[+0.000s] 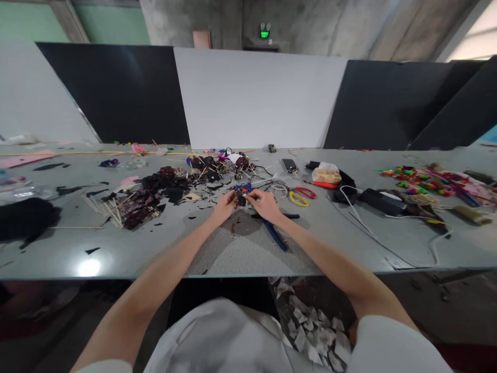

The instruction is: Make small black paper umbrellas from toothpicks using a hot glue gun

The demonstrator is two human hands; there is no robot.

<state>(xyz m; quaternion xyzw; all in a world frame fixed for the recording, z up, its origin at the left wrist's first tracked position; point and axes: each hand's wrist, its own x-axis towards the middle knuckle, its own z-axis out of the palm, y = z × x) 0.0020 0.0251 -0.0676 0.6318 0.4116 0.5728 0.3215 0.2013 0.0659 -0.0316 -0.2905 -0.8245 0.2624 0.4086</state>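
Observation:
Over the middle of the table, my left hand (225, 205) and my right hand (263, 202) face each other. Between their fingertips is a small dark piece (241, 199), perhaps fabric; it is too small to make out its kind. Both hands are closed in a pinch on it. Under my right wrist lie blue-handled pliers (275, 234), partly covered by the forearm. Just behind the fingers is a blue tool (244, 186), mostly hidden. Scissors with one yellow and one red handle (298, 198) rest right of my right hand.
A heap of dark patterned fabric (143, 204) with wooden sticks (113, 211) lies left. Stick-and-fabric pieces (217, 167) spread behind my hands. A phone (289, 166), a black adapter (382, 202) with a white cable (363, 228), and colourful pieces (421, 178) are on the right. White panels (256, 98) stand behind.

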